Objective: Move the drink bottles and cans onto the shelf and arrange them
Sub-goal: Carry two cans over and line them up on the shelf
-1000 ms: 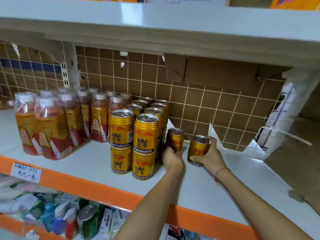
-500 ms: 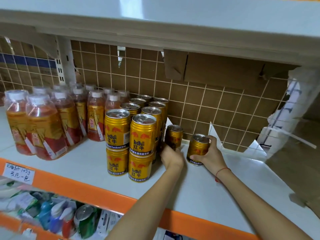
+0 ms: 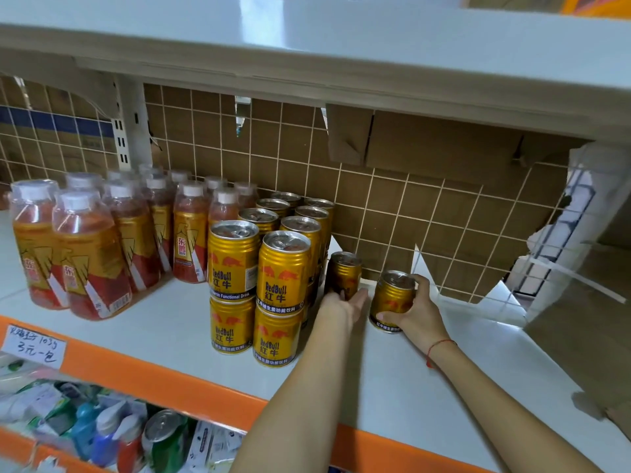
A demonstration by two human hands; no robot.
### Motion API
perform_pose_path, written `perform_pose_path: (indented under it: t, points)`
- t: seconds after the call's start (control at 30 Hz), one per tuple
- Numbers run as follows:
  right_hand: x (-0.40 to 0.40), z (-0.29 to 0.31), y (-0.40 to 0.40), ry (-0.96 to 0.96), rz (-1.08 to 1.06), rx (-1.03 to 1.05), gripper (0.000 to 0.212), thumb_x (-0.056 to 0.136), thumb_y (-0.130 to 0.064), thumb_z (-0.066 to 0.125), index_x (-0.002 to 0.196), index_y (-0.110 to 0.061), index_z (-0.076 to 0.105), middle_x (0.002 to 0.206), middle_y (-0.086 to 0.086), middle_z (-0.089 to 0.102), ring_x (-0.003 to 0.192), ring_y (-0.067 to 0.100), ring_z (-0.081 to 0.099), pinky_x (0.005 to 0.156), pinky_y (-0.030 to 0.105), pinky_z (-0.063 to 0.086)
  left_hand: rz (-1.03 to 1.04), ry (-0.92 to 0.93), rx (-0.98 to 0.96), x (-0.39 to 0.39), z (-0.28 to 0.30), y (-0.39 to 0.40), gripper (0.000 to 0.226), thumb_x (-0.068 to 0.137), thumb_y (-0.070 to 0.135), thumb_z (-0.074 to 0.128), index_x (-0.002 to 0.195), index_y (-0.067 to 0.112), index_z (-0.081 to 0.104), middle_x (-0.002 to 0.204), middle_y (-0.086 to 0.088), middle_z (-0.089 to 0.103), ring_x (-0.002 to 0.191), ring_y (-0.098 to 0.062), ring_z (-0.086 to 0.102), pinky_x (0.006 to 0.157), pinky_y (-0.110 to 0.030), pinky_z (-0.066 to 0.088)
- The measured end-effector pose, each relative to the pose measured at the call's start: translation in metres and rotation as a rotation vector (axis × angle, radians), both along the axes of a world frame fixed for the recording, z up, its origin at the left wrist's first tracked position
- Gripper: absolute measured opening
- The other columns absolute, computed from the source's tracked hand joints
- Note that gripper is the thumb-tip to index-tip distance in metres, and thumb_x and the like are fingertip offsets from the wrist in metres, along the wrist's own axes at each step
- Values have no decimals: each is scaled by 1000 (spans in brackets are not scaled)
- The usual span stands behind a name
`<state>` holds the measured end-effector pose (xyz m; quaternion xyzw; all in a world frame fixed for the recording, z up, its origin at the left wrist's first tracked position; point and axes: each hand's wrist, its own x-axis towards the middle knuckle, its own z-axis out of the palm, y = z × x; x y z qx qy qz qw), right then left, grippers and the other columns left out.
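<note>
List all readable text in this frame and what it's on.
"RedBull 红牛": gold cans, stacked.
"Vitamin Functional Drink": front left upper can, first letters cut off.
"东鹏": orange bottles.
"3元一包": handwritten price tag on the shelf edge; its top line is unclear.
Bottle fine print and lower-shelf packaging: too blurred to read.

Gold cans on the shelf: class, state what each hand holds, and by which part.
The left hand grips one gold can low on its side; the right hand grips another gold can round its side.
</note>
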<state>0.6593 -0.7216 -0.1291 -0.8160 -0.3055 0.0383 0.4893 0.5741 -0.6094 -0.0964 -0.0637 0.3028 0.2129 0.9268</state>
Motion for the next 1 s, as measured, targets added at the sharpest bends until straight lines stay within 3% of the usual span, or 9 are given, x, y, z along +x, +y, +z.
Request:
perform_pose_path:
  t: [0.3,0.6,0.67,0.7,0.77,0.8,0.9,1.0]
  points:
    - [0,-1,0,-3,-8,7,91,65,-8,84,136,-19,28,128,9,50,111,25,51,84,26,42,60,12,14,17,-6,11,44,103,20,36,145,8,32,147,-19,37,135,-41,34,107,-48,36]
    - [-2,1,1,-2,-9,-11,91,65,-8,84,136,-19,28,127,9,51,104,20,50,84,26,42,6,131,237,14,-2,3,39,101,9,36,140,4,36,139,-21,44,128,-39,45,105,-46,41]
    - [-2,2,1,6,-14,-16,91,65,-8,84,136,-19,28,128,9,51,105,21,51,84,26,42,-34,210,370,13,-3,2,27,101,7,35,124,-2,46,120,-22,53,119,-36,53,99,-42,47]
    - [-2,2,1,6,-15,-20,92,65,-9,84,136,-19,27,128,9,51,108,22,51,85,26,42,-64,261,441,14,-3,1,19,101,7,35,105,-4,50,103,-20,55,107,-34,58,90,-38,49]
    - [-3,3,1,10,-11,-23,92,65,-9,84,137,-19,27,129,8,50,109,23,52,86,26,42,-137,384,591,20,-8,4,26,101,12,38,80,1,48,83,-15,54,81,-28,59,74,-31,50]
    - [-3,4,1,17,-9,-19,92,65,-8,84,137,-19,27,129,8,50,107,22,51,86,26,42,-205,480,727,24,-12,5,27,101,18,39,83,2,51,85,-14,59,79,-24,60,74,-31,50]
    - [-5,4,1,25,-5,-17,92,66,-8,84,137,-18,26,128,8,51,106,20,50,86,25,41,-345,787,1137,34,-31,4,36,99,31,43,117,4,57,113,-12,64,104,-25,62,91,-34,49]
    - [-4,5,1,13,-15,-21,93,65,-8,84,137,-18,27,128,8,51,105,20,50,85,24,40,-318,908,1270,33,-33,-1,42,97,30,48,130,3,49,124,-14,59,116,-28,56,95,-35,46]
